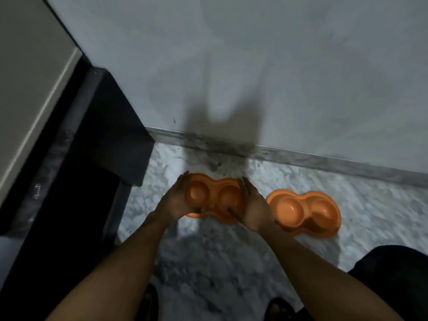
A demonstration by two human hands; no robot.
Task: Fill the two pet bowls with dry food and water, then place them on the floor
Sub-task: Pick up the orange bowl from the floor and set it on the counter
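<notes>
Two orange double pet bowls are in the head view, near the wall. My left hand (178, 199) and my right hand (251, 205) hold the ends of the left bowl (214, 196), thumbs over its near rim, fingers stretched along its sides. Whether this bowl touches the floor I cannot tell. The second bowl (305, 213) lies on the marble floor just to the right of my right hand. The picture is dim and blurred, so the contents of the wells do not show clearly.
A grey wall with a stone skirting (301, 156) runs behind the bowls. A dark cabinet or counter base (97, 140) stands at the left. My feet in sandals (278, 309) are at the bottom edge, dark clothing at the lower right.
</notes>
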